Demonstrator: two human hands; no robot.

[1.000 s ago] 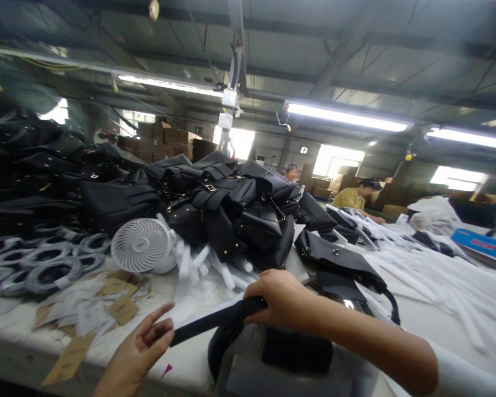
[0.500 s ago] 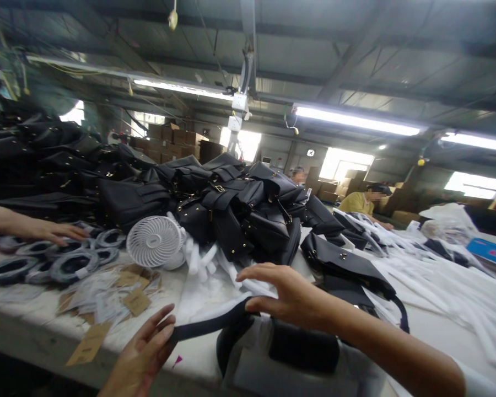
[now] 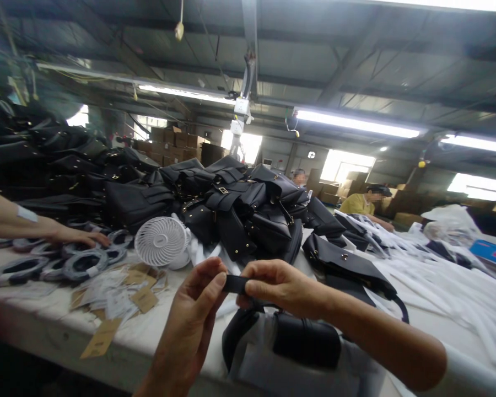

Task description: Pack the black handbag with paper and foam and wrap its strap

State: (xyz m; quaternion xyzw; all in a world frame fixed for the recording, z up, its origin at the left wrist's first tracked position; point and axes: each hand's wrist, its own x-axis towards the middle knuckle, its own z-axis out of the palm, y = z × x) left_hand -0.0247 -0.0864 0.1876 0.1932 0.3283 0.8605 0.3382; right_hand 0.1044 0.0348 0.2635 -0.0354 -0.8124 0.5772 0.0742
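Observation:
A short stretch of black strap (image 3: 235, 284) shows between my two hands, above the table's front part. Thumb and fingers of my left hand (image 3: 194, 314) pinch its left end. My right hand (image 3: 283, 289) grips it from the other side, fingers curled, hiding the rest of it. Just below my right hand stands a black bag (image 3: 306, 342) partly wrapped in cloudy white plastic. Behind my right forearm lies another black flap bag (image 3: 347, 262) with a metal clasp.
A large heap of black bags (image 3: 248, 204) fills the back. A white fan (image 3: 161, 241), paper tags (image 3: 144, 298) and coiled straps (image 3: 82, 263) lie left, where a co-worker's hand (image 3: 80, 237) reaches in. White strips (image 3: 430, 286) cover the right; another person (image 3: 366, 204) sits beyond.
My left hand has risen and moved right, close to my right hand, so less strap shows between them. The co-worker's hand has moved right over the coils.

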